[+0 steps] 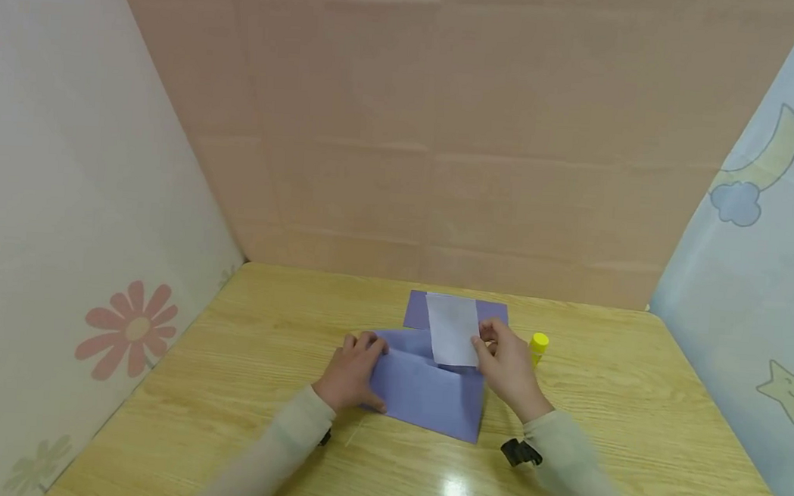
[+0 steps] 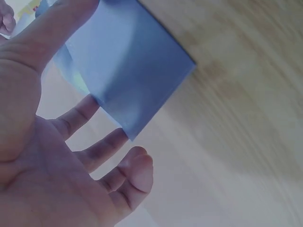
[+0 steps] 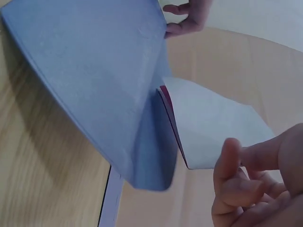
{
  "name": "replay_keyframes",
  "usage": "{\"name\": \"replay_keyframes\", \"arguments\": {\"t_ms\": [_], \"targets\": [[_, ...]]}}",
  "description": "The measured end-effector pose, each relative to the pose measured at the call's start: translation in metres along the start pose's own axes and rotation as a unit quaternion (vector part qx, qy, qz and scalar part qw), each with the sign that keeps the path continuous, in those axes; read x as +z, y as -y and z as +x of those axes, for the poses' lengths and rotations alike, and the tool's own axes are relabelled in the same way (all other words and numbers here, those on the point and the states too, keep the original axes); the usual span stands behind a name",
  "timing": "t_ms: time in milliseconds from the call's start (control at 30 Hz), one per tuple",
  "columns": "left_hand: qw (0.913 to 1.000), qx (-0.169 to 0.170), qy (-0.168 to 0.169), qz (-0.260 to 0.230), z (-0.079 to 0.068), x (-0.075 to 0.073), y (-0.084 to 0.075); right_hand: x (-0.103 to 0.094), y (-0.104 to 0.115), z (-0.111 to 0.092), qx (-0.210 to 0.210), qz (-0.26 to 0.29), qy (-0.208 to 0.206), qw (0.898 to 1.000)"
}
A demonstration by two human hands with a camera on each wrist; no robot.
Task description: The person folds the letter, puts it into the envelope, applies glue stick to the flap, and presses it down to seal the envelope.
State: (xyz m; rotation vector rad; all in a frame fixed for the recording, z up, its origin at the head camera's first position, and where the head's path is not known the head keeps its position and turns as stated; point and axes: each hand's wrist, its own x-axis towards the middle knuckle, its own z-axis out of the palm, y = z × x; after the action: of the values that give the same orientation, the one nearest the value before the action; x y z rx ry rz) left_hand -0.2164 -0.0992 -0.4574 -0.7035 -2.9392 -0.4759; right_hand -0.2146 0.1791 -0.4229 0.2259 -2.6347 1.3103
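A purple paper envelope [image 1: 429,398] stands propped on the table, its pocket gaping along the upper edge. My left hand [image 1: 351,378] grips its left end, thumb near the lower edge and fingers at the top corner. In the left wrist view, the thumb crosses the face of the envelope [image 2: 128,61] and two fingertips meet its edge. My right hand [image 1: 509,365] pinches a folded white paper [image 1: 450,327] by its right edge, and the paper's lower end is at the pocket opening. A red layer shows inside the fold of the white paper [image 3: 203,123] in the right wrist view.
A darker purple piece of paper [image 1: 493,312] lies flat behind the envelope, partly covered by the white paper. Just beyond my right hand stands a yellow-capped glue stick [image 1: 539,344]. Fabric-like walls border the wooden table [image 1: 262,331] at the back and sides.
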Motion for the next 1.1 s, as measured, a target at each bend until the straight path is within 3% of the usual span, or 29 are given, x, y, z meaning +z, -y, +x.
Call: {"name": "replay_keyframes", "arguments": {"t_ms": [233, 433, 700, 1100], "targets": [[0.9999, 0.005, -0.006, 0.009, 0.0, 0.001, -0.008, 0.014, -0.001, 0.0, -0.058, -0.041, -0.031, 0.997], [0.9994, 0.018, -0.014, 0.026, -0.001, 0.001, -0.012, 0.022, -0.004, 0.001, -0.089, -0.083, -0.022, 0.992], [0.9995, 0.013, -0.004, 0.029, 0.001, 0.004, -0.013, 0.028, -0.007, -0.006, -0.153, -0.18, -0.015, 0.971], [0.9993, 0.02, -0.007, 0.031, 0.001, 0.005, -0.014, 0.04, -0.001, -0.013, -0.119, -0.214, 0.065, 0.967]]}}
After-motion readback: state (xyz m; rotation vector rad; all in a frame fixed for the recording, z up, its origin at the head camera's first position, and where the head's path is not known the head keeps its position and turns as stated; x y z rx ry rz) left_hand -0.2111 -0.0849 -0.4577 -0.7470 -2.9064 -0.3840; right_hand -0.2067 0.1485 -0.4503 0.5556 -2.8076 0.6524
